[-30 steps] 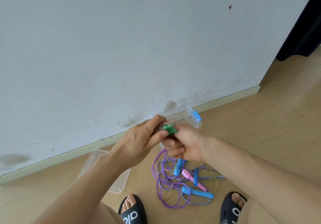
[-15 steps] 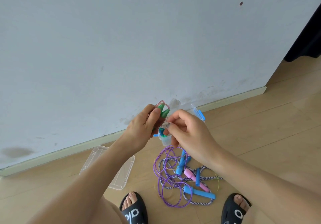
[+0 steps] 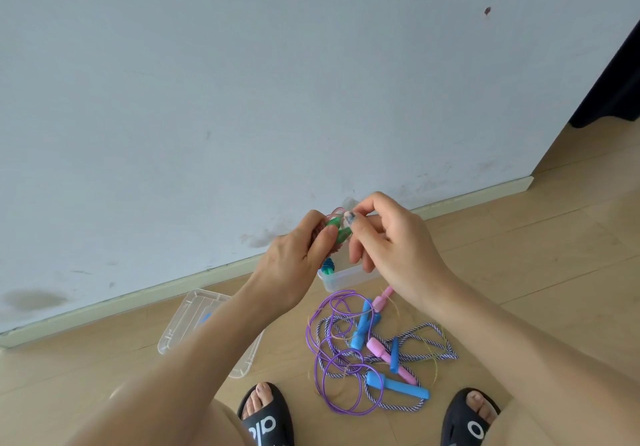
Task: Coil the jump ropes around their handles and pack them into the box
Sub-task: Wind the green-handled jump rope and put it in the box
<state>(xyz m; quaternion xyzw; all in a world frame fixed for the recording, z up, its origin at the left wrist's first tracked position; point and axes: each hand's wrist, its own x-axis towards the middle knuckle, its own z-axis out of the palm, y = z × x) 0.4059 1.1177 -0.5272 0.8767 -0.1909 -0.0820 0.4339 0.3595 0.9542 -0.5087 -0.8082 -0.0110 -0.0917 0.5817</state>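
Your left hand is clenched around a bundle of green handles wound in pinkish rope, thumb pressed along the green plastic; your right hand pinches the rope's end at the top of that bundle between thumb and forefinger, the other fingers curled loosely underneath. Both hands meet just above the clear box, which sits on the floor against the skirting board at about 12 o'clock from your feet; your right hand hides most of it, and a teal-and-blue coiled rope pokes up at its left end (whether more lies inside, you cannot tell). At 6 o'clock from the box lies a loose tangle: a purple rope in open loops, a blue-and-white braided rope, blue handles and pink handles, all overlapping one another. The clear lid lies flat at 9 o'clock from the tangle, partly covered by your left forearm. Your black slides frame the bottom edge; the white lettering on the left one reads as "ad", and a round letter shows on the right, too cropped to read further. The grey wall carries scuffs and stains low down, on the wooden floor.
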